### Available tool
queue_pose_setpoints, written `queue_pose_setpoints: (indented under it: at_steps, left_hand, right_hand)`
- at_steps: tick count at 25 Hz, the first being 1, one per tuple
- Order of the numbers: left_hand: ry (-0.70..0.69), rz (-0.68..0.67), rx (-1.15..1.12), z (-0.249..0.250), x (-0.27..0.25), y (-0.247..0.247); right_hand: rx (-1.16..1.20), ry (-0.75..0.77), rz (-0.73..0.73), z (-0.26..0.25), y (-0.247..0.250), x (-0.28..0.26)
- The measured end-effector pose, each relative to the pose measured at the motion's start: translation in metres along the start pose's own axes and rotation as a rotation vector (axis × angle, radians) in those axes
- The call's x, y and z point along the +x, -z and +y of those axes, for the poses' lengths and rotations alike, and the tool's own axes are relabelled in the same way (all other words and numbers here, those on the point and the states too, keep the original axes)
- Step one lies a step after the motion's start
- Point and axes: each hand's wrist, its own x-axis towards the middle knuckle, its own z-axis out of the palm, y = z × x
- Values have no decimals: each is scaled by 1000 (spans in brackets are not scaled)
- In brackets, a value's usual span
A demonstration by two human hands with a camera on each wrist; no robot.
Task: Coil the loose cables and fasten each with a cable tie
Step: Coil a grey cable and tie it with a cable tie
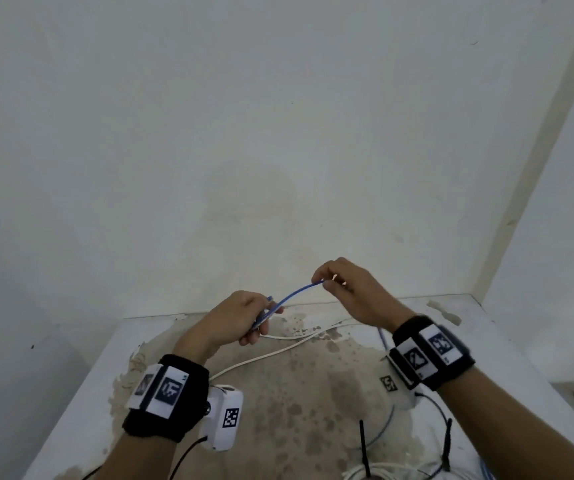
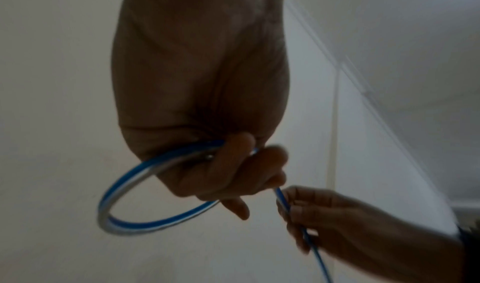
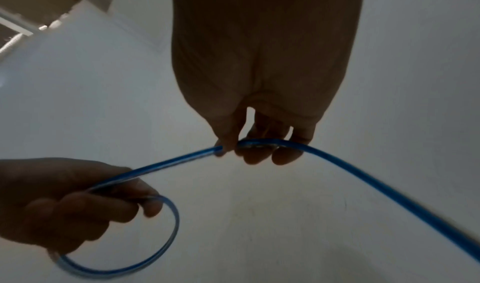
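Left hand (image 2: 197,94) grips the blue cable (image 2: 122,187) coil, plain only from the wrists; right hand (image 3: 262,65) fingers pinch its run

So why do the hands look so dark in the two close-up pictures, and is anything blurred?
Left wrist view: the left hand is backlit by the pale wall, so it shows nearly as a silhouette; the blue cable loop smears. Right wrist view: the right hand is equally dark, and the cable streaks lower right. Head view: evenly lit, edges curved by the wide lens.
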Motion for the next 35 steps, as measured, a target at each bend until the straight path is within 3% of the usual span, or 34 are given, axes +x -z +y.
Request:
queue_pose_setpoints:
  at_steps: [4, 6, 8, 12, 14, 17, 18, 22, 26, 32, 35]
  left_hand:
    - [8, -42, -10, -7, 5, -15]
    - [27, -58, -44, -1, 5, -22]
    - [14, -127, -93, 9, 1, -29]
    - [10, -273, -594, 20, -2, -33]
    - [-46, -255, -833, 26, 1, -33]
    - [-141, -181, -985, 28, 3, -31]
    - [-163, -166, -1021, 28, 4, -29]
    - [-250, -137, -1173, 27, 7, -22]
    - [-301, 17, -1170, 18, 12, -11]
    - [-231, 131, -1024, 3, 17, -14]
    - [-212, 138, -1044, 5, 17, -17]
  right_hand:
    - [-251, -11, -368, -13, 26, 17]
    - [-208, -63, -547, -24, 33, 19]
    - [-50, -131, -618, -33, 44, 20]
    - [334, -160, -491, -38, 50, 13]
    - [448, -144, -309, -34, 43, 3]
    - [455, -138, 22, -18, 22, -13]
    - [447, -126, 68, -10, 13, -19]
    - [537, -198, 47, 9, -31, -52]
    - [538, -327, -58, 9, -74, -89]
    - [558, -194, -184, -21, -55, -89]
    - [419, -95, -250, -29, -40, -79]
